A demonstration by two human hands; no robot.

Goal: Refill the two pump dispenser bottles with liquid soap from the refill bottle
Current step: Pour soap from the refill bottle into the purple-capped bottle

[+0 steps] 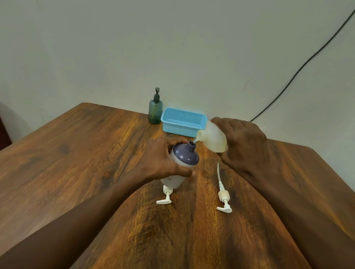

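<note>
fingers of left hand (158, 160) and right hand (242, 145) grip, half-hiding, purple-topped bottle (184, 157) and refill bottle (213, 138).

Dim even light, soft shadows, wide-angle bending at edges

The table (82, 157) is wood-grained with a soft sheen. At its far edge stand a perforated matt blue plastic basket (183, 121) and a translucent green plastic bottle (155, 112). Nearer, the refill bottle (214, 138) is cloudy plastic, and the dispenser (183, 161) has a glossy purple top.
</note>
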